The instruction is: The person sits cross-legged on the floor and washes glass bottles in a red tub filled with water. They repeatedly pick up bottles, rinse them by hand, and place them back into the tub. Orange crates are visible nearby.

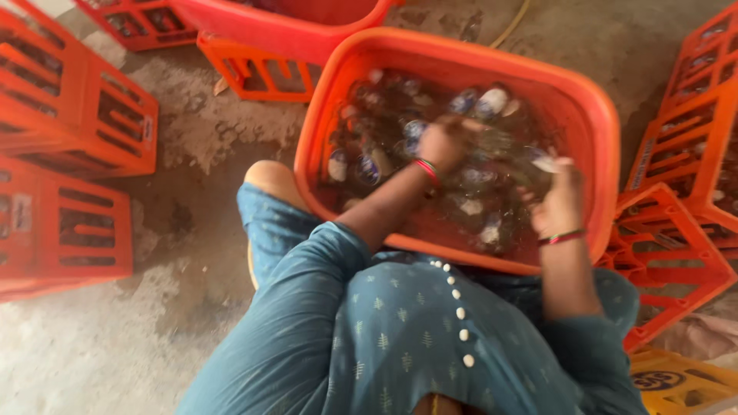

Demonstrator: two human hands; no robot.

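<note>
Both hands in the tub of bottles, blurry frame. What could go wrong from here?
1. The glass bottles lie heaped and touching in the water-filled orange tub; one could knock and crack.
2. The left hand and right hand are bare among them, so broken glass might cut.
3. Wet bottles may slip.

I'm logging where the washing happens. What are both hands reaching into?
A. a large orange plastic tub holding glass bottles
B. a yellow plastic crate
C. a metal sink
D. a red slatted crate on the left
A: the left hand and right hand are both inside the large orange plastic tub, among the glass bottles.
</note>
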